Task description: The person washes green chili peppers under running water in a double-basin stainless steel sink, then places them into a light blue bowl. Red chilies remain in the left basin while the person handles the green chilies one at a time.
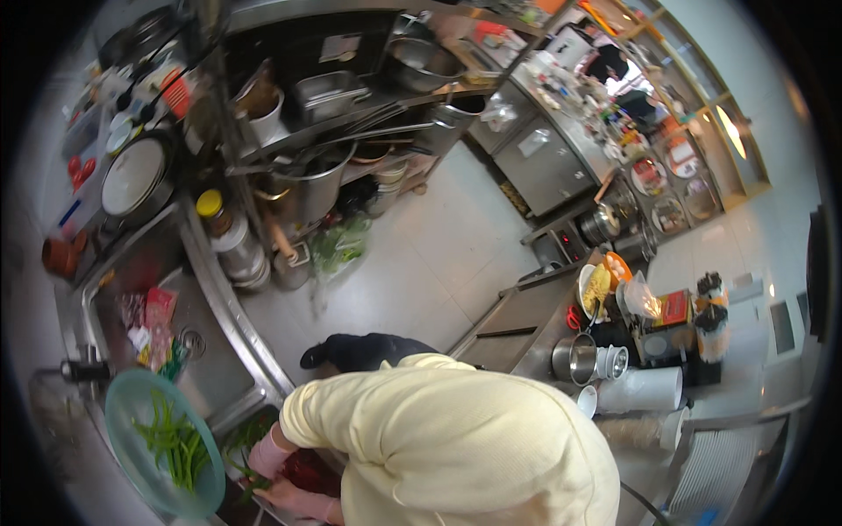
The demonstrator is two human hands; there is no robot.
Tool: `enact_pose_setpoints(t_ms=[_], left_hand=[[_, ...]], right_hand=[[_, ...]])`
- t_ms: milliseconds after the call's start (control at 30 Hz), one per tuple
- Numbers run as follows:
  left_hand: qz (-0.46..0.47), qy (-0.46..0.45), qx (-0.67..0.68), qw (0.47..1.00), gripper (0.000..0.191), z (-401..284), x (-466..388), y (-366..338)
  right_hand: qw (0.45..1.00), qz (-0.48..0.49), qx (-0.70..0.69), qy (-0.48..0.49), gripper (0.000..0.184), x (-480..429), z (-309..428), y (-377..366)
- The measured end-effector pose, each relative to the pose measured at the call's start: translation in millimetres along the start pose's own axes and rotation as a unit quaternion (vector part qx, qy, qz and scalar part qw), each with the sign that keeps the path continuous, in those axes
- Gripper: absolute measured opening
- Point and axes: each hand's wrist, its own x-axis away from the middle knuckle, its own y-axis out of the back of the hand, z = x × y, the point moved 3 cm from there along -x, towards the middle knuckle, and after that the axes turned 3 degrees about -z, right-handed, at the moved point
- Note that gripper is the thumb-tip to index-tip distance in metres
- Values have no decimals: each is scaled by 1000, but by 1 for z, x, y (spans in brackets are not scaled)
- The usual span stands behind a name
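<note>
My two hands work close together at the bottom left, over a sink compartment beside a teal plastic basin [117, 427]. Slender green peppers [172, 447] lie in the basin. The fingers of my left hand [281, 493] are closed on a small green vegetable [255, 485]. My right hand [258, 471] reaches down beside it below a pink cuff, its fingers mostly hidden. Leafy greens [253, 430] show behind my right wrist. Under my forearms lies a red plastic bag or similar red thing [312, 470], partly covered by the cream sleeves.
A steel sink [223, 375] with packets [158, 329] near its drain adjoins the basin, and a faucet [85, 371] stands at its rim. Stacked pans [135, 174] sit beyond it. A bag of greens [339, 246] rests on the floor. Behind me, a counter holds a saucepan [574, 358].
</note>
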Motion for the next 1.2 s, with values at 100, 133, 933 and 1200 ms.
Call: enact_pose_setpoints(t_ms=[100,133,933,1200], left_hand=[[74,46,253,963,44,-14,16,25],[127,132,497,848,43,-11,22,34],[-3,-260,168,951,34,-57,50,43],[-8,-282,103,954,20,-52,32,31]], right_hand=[[990,7,16,141,17,-4,21,-4],[991,-14,35,130,20,-13,23,-5],[950,181,-255,-26,22,-54,11,-52],[954,172,-244,-29,20,-40,14,-43]])
